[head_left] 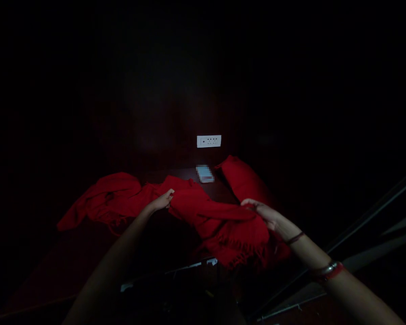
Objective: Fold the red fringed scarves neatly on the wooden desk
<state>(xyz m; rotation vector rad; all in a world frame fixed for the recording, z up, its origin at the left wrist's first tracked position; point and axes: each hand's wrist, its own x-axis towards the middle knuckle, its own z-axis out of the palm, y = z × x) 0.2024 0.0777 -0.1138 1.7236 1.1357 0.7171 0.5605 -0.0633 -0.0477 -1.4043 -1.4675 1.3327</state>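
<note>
A red fringed shawl stretches between my two hands above a dark surface. My left hand is closed on its upper edge near the middle. Over on the right, my right hand grips the cloth near its fringed end, which hangs down toward the front. Left of my left hand lies a crumpled heap of red cloth with loose threads; whether it is one piece with the shawl I cannot tell. Behind my right hand rests another red cloth bundle, smooth and plump.
A pale blurred rectangular object lies on the dark surface at the back. Above it, a white socket plate is set in the dark wall. Pale scraps show near the front edge. Most of the surroundings are too dark to make out.
</note>
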